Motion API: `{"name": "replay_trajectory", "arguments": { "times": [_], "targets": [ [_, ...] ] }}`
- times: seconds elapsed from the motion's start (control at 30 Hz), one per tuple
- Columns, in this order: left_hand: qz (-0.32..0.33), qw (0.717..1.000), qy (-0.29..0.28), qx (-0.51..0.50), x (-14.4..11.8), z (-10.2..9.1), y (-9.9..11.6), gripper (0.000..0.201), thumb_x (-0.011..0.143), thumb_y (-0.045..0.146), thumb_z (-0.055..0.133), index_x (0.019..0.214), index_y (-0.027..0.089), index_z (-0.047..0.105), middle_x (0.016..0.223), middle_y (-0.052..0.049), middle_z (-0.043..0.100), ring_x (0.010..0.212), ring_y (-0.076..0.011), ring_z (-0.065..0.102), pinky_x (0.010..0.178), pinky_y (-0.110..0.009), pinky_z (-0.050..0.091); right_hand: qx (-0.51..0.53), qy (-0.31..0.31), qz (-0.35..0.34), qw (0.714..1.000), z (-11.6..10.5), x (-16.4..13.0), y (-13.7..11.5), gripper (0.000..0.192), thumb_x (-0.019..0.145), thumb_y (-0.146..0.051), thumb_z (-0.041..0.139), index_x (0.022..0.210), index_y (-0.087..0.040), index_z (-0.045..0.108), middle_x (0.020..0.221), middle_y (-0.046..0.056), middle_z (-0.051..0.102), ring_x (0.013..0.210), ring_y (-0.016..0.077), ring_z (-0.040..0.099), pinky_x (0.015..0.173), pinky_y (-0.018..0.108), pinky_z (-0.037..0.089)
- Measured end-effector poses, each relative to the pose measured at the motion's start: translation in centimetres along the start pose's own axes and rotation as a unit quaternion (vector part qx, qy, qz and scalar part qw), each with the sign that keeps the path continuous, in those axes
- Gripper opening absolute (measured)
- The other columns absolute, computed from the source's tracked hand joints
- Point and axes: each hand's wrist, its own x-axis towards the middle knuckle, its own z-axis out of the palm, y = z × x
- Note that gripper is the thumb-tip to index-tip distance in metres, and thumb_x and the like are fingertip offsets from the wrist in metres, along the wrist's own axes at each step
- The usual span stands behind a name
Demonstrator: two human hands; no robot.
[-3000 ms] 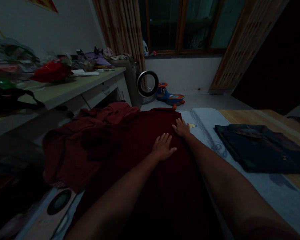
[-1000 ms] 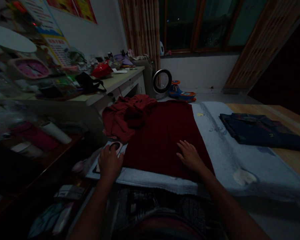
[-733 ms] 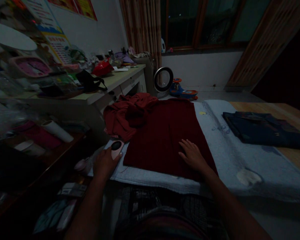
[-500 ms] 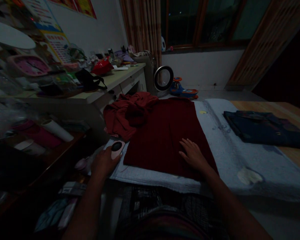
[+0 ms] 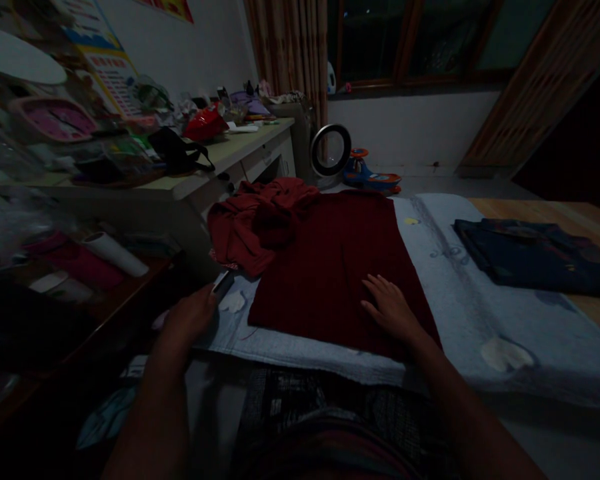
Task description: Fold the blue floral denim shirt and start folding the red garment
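Observation:
A dark red garment (image 5: pixel 315 287) lies spread flat on a pale blue blanket (image 5: pixel 450 320). My right hand (image 5: pixel 390 305) rests on its near right part, palm down with the fingers apart. At the blanket's left edge, my left hand (image 5: pixel 193 317) is closed round a small pale handheld device (image 5: pixel 223 285). The device is tipped on its side, showing a dark face and a thin light edge; the hand hides the rest, and its exact kind is unclear. Beyond it lies a crumpled lighter red cloth (image 5: pixel 245 233), touching the garment's left side.
Folded dark blue clothing (image 5: pixel 535 257) lies at the right, partly on the bare wood. A cluttered desk (image 5: pixel 190 183) stands at the left, with a low shelf (image 5: pixel 145 283) holding a pink bottle (image 5: pixel 75 260) beside it. A round-framed fan (image 5: pixel 331 127) stands beyond.
My left hand has moved left, away from the garment, and turned the device from flat onto its edge. My right hand stays on the garment. The view has shifted slightly.

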Motion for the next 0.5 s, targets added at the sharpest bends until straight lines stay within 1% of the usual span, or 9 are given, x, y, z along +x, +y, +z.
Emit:
{"name": "replay_trajectory", "arguments": {
  "times": [0.13,0.23,0.3,0.33,0.4,0.5],
  "targets": [
    [-0.025,1.0,-0.006,-0.014,0.7,-0.4,-0.8,0.052,0.092,0.038,0.022,0.117,0.015,0.063,0.113,-0.015,0.069,0.099,-0.0312,0.066,0.078,-0.036,0.047,-0.003,0.001,-0.006,1.0,-0.1,0.0,0.0,0.054,0.094,-0.042,0.043,0.142,-0.016,0.045,0.151,0.011,0.039,0.142,0.0282,0.029,0.115,0.048,0.025],
    [-0.042,0.999,-0.015,-0.01,1.0,-0.4,-1.1,0.051,0.085,0.047,0.038,0.118,0.016,0.061,0.109,-0.014,0.07,0.094,-0.0314,0.067,0.071,-0.034,0.049,-0.003,0.002,-0.004,1.0,-0.1,0.0,0.0,0.054,0.093,-0.04,0.044,0.142,-0.017,0.045,0.151,0.011,0.039,0.142,0.0278,0.03,0.115,0.047,0.025],
    [-0.039,0.999,-0.021,0.004,1.1,-0.2,-1.4,0.05,0.08,0.044,0.047,0.12,0.017,0.06,0.108,-0.014,0.07,0.093,-0.0312,0.068,0.07,-0.033,0.048,-0.003,0.004,-0.003,1.0,0.0,0.0,0.0,0.053,0.093,-0.04,0.044,0.141,-0.017,0.045,0.151,0.011,0.039,0.141,0.0277,0.03,0.115,0.047,0.025],
    [-0.036,0.999,-0.023,0.011,1.2,-0.1,-1.5,0.05,0.079,0.041,0.048,0.12,0.016,0.059,0.108,-0.014,0.07,0.093,-0.0311,0.068,0.069,-0.032,0.048,-0.003,0.005,-0.004,1.0,0.1,0.0,0.1,0.053,0.093,-0.04,0.044,0.141,-0.016,0.045,0.151,0.011,0.039,0.141,0.0278,0.031,0.115,0.048,0.025],
    [-0.033,0.999,-0.022,0.016,1.4,0.0,-1.8,0.048,0.078,0.036,0.047,0.121,0.017,0.059,0.108,-0.014,0.07,0.093,-0.0311,0.068,0.069,-0.033,0.048,-0.004,0.006,-0.006,1.0,0.2,0.0,0.2,0.054,0.093,-0.04,0.044,0.141,-0.016,0.045,0.151,0.012,0.04,0.141,0.028,0.031,0.115,0.047,0.025],
    [-0.032,0.999,-0.02,0.007,1.6,0.2,-2.2,0.047,0.079,0.037,0.048,0.119,0.018,0.06,0.108,-0.014,0.07,0.093,-0.0311,0.068,0.068,-0.032,0.048,-0.004,0.01,-0.011,1.0,0.3,0.0,0.3,0.054,0.094,-0.041,0.043,0.142,-0.016,0.045,0.151,0.012,0.039,0.141,0.0282,0.031,0.115,0.048,0.025]
  ]
}}
